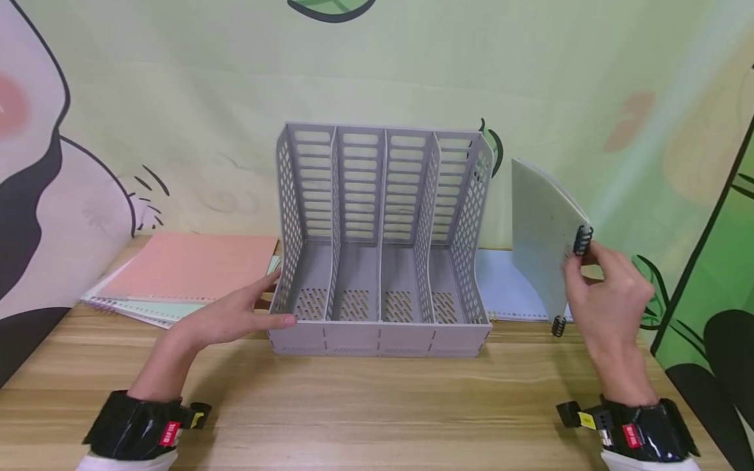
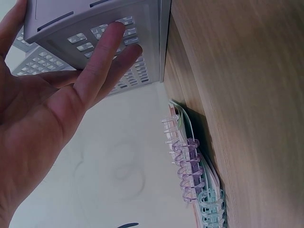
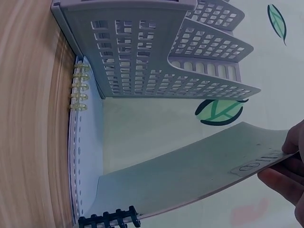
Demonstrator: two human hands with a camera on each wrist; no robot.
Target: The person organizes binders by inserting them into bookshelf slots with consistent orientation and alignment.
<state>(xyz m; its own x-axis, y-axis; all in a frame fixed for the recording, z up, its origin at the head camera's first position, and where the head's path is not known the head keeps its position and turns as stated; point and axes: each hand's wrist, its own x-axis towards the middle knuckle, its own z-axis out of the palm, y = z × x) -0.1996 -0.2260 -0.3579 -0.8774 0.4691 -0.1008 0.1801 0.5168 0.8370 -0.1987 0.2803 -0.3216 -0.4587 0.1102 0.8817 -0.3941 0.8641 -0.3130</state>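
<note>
A grey four-slot file rack [image 1: 379, 340] with perforated walls stands upright on the table. At its left side my left hand [image 1: 230, 317] rests, thumb along the front rim. The left wrist view shows the straight fingers [image 2: 102, 64] of that hand against the side wall. To the right of the rack, my right hand [image 1: 615, 294] pinches a pale-covered notebook [image 1: 538, 229] by its edge, between black spiral rings. That notebook stands upright over a blue notebook [image 1: 495, 284] lying on the table. Printed marks show on its cover [image 3: 204, 178] near the right thumb.
Left of the rack lies a stack of spiral notebooks, a pink notebook [image 1: 194, 265] on top. Their clear, purple and teal rings [image 2: 190, 166] face the table's front. Behind everything hangs a printed cloth backdrop [image 1: 377, 72]. The wooden table [image 1: 377, 412] extends toward me.
</note>
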